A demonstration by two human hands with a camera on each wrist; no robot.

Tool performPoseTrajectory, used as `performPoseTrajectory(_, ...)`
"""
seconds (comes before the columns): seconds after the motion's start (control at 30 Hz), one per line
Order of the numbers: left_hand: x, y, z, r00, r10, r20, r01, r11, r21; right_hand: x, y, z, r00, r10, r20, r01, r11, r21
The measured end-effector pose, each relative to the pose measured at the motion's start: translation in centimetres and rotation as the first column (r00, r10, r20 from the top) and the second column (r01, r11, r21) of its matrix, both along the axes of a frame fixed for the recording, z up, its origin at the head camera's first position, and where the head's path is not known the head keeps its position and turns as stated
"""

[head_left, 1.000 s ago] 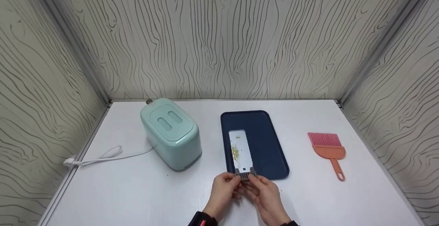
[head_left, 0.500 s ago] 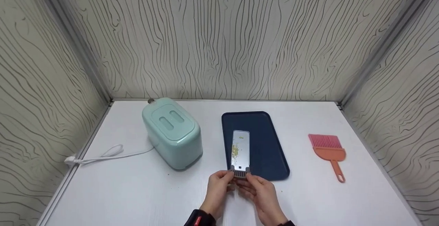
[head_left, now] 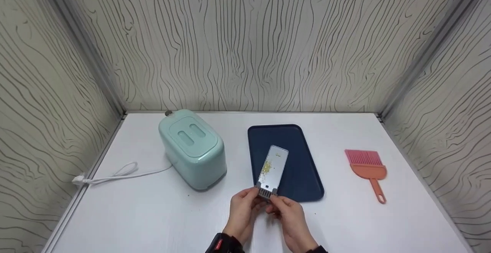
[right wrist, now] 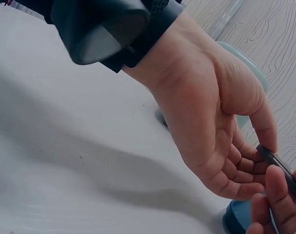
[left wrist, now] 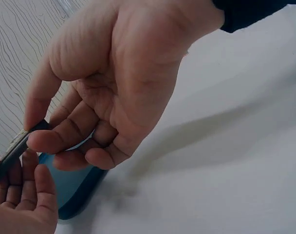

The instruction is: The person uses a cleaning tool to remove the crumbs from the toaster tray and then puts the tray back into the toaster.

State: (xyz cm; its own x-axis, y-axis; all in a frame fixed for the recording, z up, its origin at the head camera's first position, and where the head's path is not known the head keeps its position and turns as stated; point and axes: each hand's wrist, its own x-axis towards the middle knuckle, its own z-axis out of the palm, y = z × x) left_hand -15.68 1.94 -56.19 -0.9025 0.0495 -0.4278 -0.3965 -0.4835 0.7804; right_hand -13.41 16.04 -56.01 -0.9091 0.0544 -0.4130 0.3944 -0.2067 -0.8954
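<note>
Both hands hold a toaster crumb tray (head_left: pixel 278 162), a flat silver plate strewn with yellow crumbs (head_left: pixel 267 167) along its left side. My left hand (head_left: pixel 241 212) pinches the left end of its grey slotted handle (head_left: pixel 265 193) between thumb and fingers. At the right end, my right hand (head_left: pixel 291 217) grips it the same way. The plate angles to the right over the navy serving tray (head_left: pixel 303 180). In the left wrist view the handle (left wrist: pixel 14 157) shows edge-on, thumb above and fingers below. The right wrist view shows the right thumb (right wrist: pixel 265 129) pressing on its end.
Left of the serving tray a mint-green toaster (head_left: pixel 195 149) stands with its white cord (head_left: pixel 134 176) trailing left. An orange dustpan with a pink brush (head_left: pixel 369 170) lies at the right. Patterned panels (head_left: pixel 245 45) enclose the white table (head_left: pixel 153 218) behind and beside.
The crumb tray has swung from leaning slightly left, through upright, to leaning right over the serving tray. Both hands have shifted a little left, still holding its handle.
</note>
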Motion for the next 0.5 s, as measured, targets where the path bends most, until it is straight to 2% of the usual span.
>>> performPoseTrajectory(0.17,-0.11,-0.12,0.07,1.000,0.021,-0.001,-0.021,0.998,0.058,0.12,-0.32,0.33,1.000,0.011,0.001,-0.011,1.000,0.013)
performPoseTrajectory(0.5,-0.51,-0.52,0.41,0.998,0.053,0.036,-0.055,0.996,0.069,0.01,-0.70,0.37,0.998,0.070,-0.001,-0.070,0.997,0.025)
